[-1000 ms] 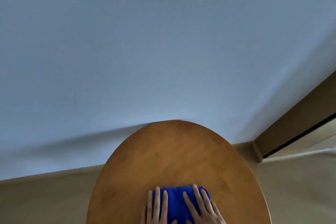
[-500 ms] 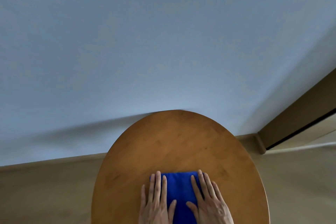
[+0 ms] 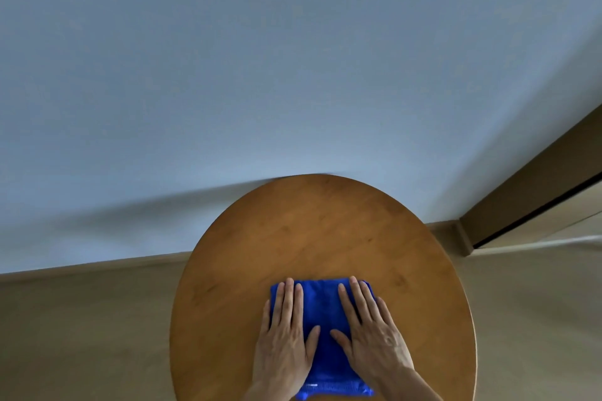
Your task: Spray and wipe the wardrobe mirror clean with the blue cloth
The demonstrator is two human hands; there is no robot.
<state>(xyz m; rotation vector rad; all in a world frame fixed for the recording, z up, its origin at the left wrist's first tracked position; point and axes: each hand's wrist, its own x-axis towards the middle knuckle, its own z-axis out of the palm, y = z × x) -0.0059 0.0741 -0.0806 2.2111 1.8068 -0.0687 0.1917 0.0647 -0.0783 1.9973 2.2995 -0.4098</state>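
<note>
— What fills your view, operator, from the largest thing down?

— A pale blue-grey wall (image 3: pixel 293 58) takes most of it. Below runs a tan floor (image 3: pixel 81 335), with a baseboard (image 3: pixel 97 265) along the join. At your right a brown door frame (image 3: pixel 537 192) slants up toward the edge, a dark gap beside it.

— And in front of you?

— A round wooden table (image 3: pixel 319 231) stands close against the wall, its far half bare.

— Where is the task's thing?

— The blue cloth (image 3: pixel 322 309) lies folded flat on the near half of the table, roughly centred. A small pale tag shows at its near edge.

— Your hands?

— Your left hand (image 3: pixel 286 338) lies palm down on the cloth's left part, fingers straight and close together, thumb angled inward. Your right hand (image 3: pixel 371 335) lies palm down on the right part, fingers straight and slightly fanned, thumb pointing inward too. Neither hand grips anything; both press flat, a strip of cloth showing between the thumbs.
</note>
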